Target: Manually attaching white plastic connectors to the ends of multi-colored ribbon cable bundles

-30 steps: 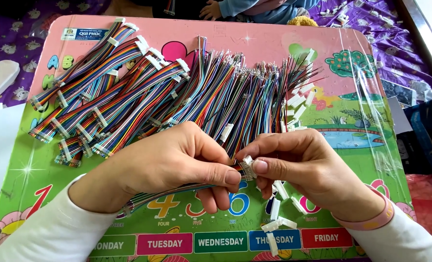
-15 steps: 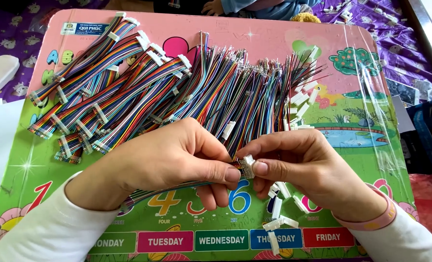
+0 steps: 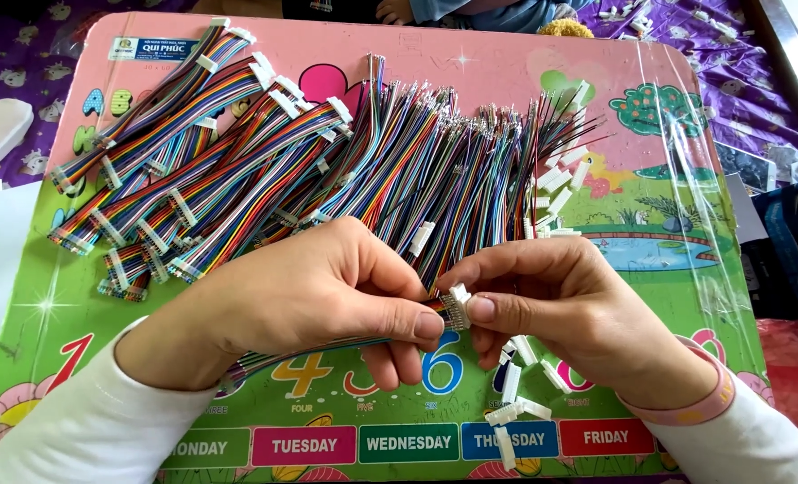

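Note:
My left hand point(image 3: 309, 300) pinches the end of a flat rainbow ribbon cable point(image 3: 273, 357) that trails back under the wrist. Thumb and fingers of my right hand point(image 3: 560, 305) grip a small white plastic connector point(image 3: 458, 303), held against that cable's end. The two hands meet over the middle of a colourful children's play mat point(image 3: 685, 224). Several loose white connectors point(image 3: 515, 394) lie on the mat just below my right hand.
A broad pile of loose rainbow cables point(image 3: 444, 170) spreads across the mat's middle. Cables with white connectors fitted point(image 3: 193, 170) lie fanned at the left. More white connectors point(image 3: 560, 179) sit at the pile's right. Purple patterned cloth point(image 3: 739, 81) surrounds the mat; another person's hand point(image 3: 394, 9) shows at the top.
Both hands have stayed together at the same spot, with only slight finger shifts around the connector and cable end.

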